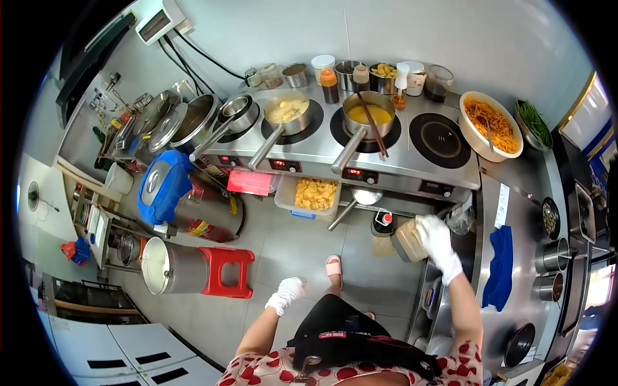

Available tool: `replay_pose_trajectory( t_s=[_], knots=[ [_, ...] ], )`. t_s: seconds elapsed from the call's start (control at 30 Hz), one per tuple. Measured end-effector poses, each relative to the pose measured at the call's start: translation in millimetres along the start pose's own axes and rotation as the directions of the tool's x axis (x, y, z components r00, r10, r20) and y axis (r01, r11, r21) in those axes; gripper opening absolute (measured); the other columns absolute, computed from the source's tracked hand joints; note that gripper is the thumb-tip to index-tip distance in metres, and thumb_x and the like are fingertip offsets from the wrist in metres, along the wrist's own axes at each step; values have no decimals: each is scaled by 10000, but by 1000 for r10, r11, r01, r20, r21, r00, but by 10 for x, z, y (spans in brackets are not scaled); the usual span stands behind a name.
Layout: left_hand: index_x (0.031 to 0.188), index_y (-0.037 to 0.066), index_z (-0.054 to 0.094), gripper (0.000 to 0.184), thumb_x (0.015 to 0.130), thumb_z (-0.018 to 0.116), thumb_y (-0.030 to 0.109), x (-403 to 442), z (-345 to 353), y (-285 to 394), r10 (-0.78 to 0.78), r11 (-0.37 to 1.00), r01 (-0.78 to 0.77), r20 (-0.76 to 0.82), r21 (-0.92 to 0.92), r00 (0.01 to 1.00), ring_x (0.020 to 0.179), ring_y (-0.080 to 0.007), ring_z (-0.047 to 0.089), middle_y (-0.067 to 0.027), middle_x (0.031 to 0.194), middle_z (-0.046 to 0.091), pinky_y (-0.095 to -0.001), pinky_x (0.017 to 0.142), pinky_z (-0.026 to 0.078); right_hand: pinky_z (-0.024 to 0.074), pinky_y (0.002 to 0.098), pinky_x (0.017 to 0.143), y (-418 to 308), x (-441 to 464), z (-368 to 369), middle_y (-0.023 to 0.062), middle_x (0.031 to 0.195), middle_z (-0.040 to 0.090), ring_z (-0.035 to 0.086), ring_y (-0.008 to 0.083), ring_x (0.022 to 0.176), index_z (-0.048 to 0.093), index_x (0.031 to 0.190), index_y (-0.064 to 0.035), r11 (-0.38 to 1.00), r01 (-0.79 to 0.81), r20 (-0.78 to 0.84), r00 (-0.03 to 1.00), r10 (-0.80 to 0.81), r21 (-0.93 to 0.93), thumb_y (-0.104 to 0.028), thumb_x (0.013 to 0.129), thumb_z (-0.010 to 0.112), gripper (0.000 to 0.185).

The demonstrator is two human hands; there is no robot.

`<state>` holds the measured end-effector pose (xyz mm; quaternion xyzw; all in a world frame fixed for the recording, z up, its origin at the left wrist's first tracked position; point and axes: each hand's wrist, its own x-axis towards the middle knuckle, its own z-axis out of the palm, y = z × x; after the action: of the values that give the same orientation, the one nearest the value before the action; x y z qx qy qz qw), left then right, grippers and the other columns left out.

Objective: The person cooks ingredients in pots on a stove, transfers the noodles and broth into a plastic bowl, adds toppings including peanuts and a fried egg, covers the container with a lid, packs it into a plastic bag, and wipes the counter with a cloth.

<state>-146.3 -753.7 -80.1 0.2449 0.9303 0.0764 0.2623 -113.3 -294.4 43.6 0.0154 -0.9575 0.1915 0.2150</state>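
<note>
My right hand [436,241], in a white glove, is closed on a squarish clear container [409,239] with pale brown contents, low in front of the counter. My left hand [287,294], also gloved in white, hangs over the floor; its fingers are too small to make out. Beside the container stands a dark bottle with a red and white cap [383,219]. On the stove above, a pan of yellow liquid [369,118] has brown chopsticks [372,122] resting across it. A second pan [287,110] holds pale yellow food.
A plastic bin of yellow chips [315,194] sits below the stove front. Right of the hob [440,140] is a large bowl of orange strips [490,125]. A blue cloth [498,269] lies on the right counter. A red stool [230,273] and blue-covered bin [161,186] stand left.
</note>
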Motion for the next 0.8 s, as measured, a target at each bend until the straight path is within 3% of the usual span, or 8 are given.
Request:
replay_pose_trajectory(
  t_s=[0.1, 0.2, 0.3, 0.43, 0.5, 0.6, 0.73, 0.8],
  knots=[
    [964, 129, 677, 290, 832, 564, 361, 208, -212, -525, -60, 998, 55, -148, -34, 987, 832, -340, 646, -154, 892, 673, -446, 753, 513, 488, 394, 737, 209, 1039, 249, 133, 857, 621, 600, 306, 810, 622, 1018, -33, 991, 91, -71, 993, -98, -93, -105, 834, 589, 201],
    [980, 116, 675, 293, 839, 570, 351, 425, -608, -877, -102, 991, 110, -110, 72, 989, 826, -335, 645, -152, 886, 672, -427, 747, 519, 480, 379, 732, 342, 1932, 469, 122, 852, 608, 586, 295, 807, 608, 1053, -38, 959, 123, -19, 991, -132, -256, -108, 845, 562, 224],
    [956, 79, 681, 258, 846, 589, 294, 610, -908, -1179, -73, 997, 61, -308, -46, 949, 823, -331, 644, -152, 884, 671, -406, 745, 524, 460, 365, 710, 540, 2638, 736, 110, 881, 571, 558, 266, 807, 573, 1107, -43, 865, 271, 87, 962, -259, -422, -117, 812, 531, 308],
    [967, 25, 675, 222, 836, 634, 199, 824, -1403, -1371, -243, 941, 82, -486, -328, 840, 852, -333, 644, -177, 915, 667, -377, 768, 520, 461, 347, 760, 647, 3279, 1013, 126, 1068, 544, 557, 251, 878, 494, 1262, -58, 760, 410, 203, 912, -357, -504, -55, 802, 493, 459],
    [999, -31, 651, 240, 866, 625, 168, 962, -1685, -1349, -413, 825, 80, -502, -559, 760, 880, -326, 653, -210, 951, 662, -341, 795, 510, 455, 336, 791, 697, 3509, 1136, 139, 1216, 507, 555, 253, 921, 469, 1302, -98, 713, 487, 345, 871, -350, -504, -44, 799, 497, 507],
    [1090, -48, 610, 271, 901, 598, 146, 1150, -2150, -1308, -567, 634, -3, -468, -773, 678, 957, -204, 624, -151, 1018, 665, -291, 877, 461, 452, 344, 833, 834, 3782, 1309, 171, 1321, 467, 560, 277, 984, 480, 1284, -102, 657, 617, 555, 757, -345, -433, -35, 790, 512, 500],
    [1193, -46, 539, 313, 941, 548, 140, 1509, -2533, -1239, -703, 330, -200, -382, -923, 600, 1012, -151, 563, -89, 1098, 614, -260, 920, 426, 445, 383, 930, 985, 3949, 1468, 219, 1245, 500, 525, 357, 1113, 548, 934, -12, 658, 692, 540, 689, -482, -296, -69, 756, 575, 189],
    [1197, -42, 534, 333, 940, 556, 169, 1671, -2735, -1165, -712, 189, -221, -289, -957, 641, 986, -128, 559, -74, 1066, 611, -246, 891, 435, 461, 396, 922, 894, 3907, 1350, 216, 1241, 501, 532, 355, 1110, 553, 1006, -5, 791, 590, 403, 771, -493, -162, -47, 759, 606, 256]
  ],
)
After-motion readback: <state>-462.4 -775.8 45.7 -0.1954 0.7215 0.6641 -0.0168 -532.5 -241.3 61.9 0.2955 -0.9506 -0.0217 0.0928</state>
